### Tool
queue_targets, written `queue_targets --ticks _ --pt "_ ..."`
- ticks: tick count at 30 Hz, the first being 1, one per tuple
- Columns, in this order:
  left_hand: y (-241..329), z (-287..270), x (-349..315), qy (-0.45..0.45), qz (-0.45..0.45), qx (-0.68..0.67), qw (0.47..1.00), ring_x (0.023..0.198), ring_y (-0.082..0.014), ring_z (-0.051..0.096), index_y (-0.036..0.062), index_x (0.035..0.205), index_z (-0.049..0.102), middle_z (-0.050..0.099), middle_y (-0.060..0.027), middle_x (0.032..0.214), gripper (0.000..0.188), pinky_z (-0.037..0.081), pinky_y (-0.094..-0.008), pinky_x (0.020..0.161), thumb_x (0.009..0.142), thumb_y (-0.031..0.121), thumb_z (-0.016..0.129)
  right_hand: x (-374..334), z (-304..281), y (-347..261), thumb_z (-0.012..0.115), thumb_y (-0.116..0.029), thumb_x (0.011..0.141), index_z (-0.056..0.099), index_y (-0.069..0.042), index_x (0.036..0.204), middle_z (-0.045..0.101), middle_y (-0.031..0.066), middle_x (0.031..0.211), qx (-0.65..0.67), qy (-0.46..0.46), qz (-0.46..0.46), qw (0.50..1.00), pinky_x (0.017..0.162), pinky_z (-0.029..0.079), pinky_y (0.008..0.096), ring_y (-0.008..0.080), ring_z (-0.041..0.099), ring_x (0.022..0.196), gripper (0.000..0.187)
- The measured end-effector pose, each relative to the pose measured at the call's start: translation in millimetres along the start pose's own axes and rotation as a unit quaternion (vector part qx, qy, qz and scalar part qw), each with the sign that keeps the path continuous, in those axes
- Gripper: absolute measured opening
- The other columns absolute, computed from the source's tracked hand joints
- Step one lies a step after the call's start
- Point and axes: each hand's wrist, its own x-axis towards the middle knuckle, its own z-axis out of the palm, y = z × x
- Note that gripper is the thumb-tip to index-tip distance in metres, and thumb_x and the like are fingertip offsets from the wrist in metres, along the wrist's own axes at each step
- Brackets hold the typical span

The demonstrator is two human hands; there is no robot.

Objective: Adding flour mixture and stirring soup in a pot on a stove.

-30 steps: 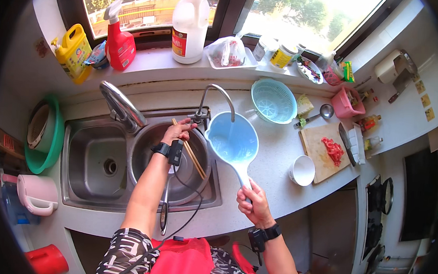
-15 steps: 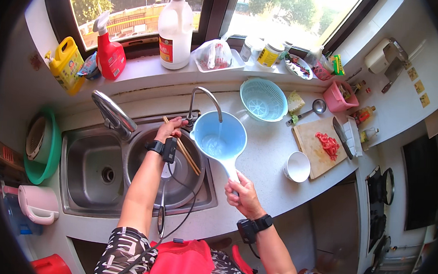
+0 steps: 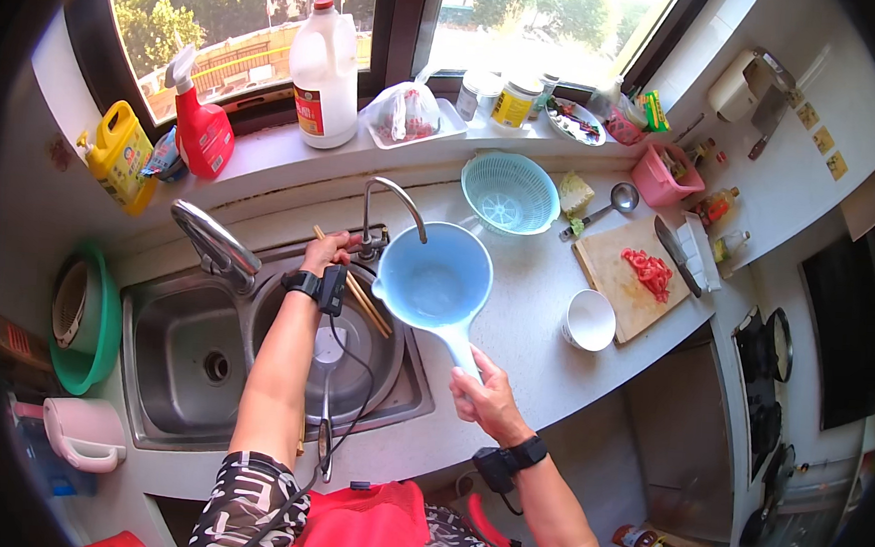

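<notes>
My right hand (image 3: pixel 485 392) is closed round the handle of a light blue water dipper (image 3: pixel 435 273). The dipper's bowl is under the tip of a thin curved tap (image 3: pixel 399 193), with some water visible inside. My left hand (image 3: pixel 329 253) reaches to the base of that tap, its fingertips at the fitting there. A pair of wooden chopsticks (image 3: pixel 367 304) passes through this hand and slants over a round metal pan (image 3: pixel 359 369) in the right sink basin. A long-handled metal utensil (image 3: pixel 327 402) rests in the pan, its handle over the sink's front edge.
Left lies an empty-looking sink basin (image 3: pixel 176 378) below a larger tap (image 3: pixel 217 240). A pale blue colander (image 3: pixel 511 193), ladle (image 3: pixel 622 198), white bowl (image 3: pixel 590 321) and cutting board (image 3: pixel 617 285) with red slices and a knife (image 3: pixel 677 256) stand right. Bottles line the windowsill.
The water stream running from the thin tap into the dipper has stopped. The whole view has shifted slightly; both hands keep nearly the same places and holds.
</notes>
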Motion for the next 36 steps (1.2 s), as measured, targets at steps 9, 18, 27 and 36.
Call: queue_targets --ticks 9,18,27,36 --pt "28.9 -38.7 -89.6 -0.184 -0.023 -0.203 0.961 0.044 -0.0078 0.043 -0.0049 0.105 0.062 0.068 -0.0184 0.091 0.059 0.042 -0.0195 0.044 0.1 0.05 0.041 -13.6 -16.2 17.2 0.055 -0.013 0.097 0.036 -0.011 0.144 0.049 0.0 0.075 0.105 -0.039 -0.009 0.994 0.043 0.031 0.019 0.0041 0.037 0.049 0.05" --pt "-31.2 111.2 -286.9 -0.328 0.182 0.05 0.925 0.056 -0.0094 0.051 0.0023 0.095 0.063 0.052 -0.0004 0.071 0.053 0.041 -0.0217 0.047 0.099 0.052 0.044 -187.9 -80.7 76.3 0.058 -0.012 0.095 0.035 -0.008 0.146 0.051 0.0008 0.073 0.107 0.068 -0.072 0.989 0.042 0.033 0.0203 0.0047 0.039 0.047 0.056" --pt "-231.5 217.5 -484.7 -0.562 0.294 0.375 0.676 0.079 -0.0168 0.067 -0.0062 0.101 0.063 0.058 -0.0084 0.091 0.025 0.051 -0.0273 0.071 0.101 0.017 0.052 -423.8 -113.1 182.9 0.057 -0.013 0.096 0.035 -0.007 0.146 0.051 0.001 0.074 0.128 0.237 -0.193 0.944 0.043 0.038 0.0209 0.0048 0.042 0.051 0.056" --pt "-414.0 244.0 -654.7 -0.705 0.477 0.31 0.424 0.067 -0.0267 0.061 -0.002 0.089 0.064 0.062 -0.0122 0.081 0.003 0.05 -0.0348 0.058 0.086 -0.003 0.063 -606.8 -121.4 286.7 0.057 -0.015 0.096 0.034 -0.008 0.147 0.05 -0.0001 0.073 0.177 0.424 -0.273 0.845 0.044 0.038 0.0214 0.0055 0.043 0.051 0.056"
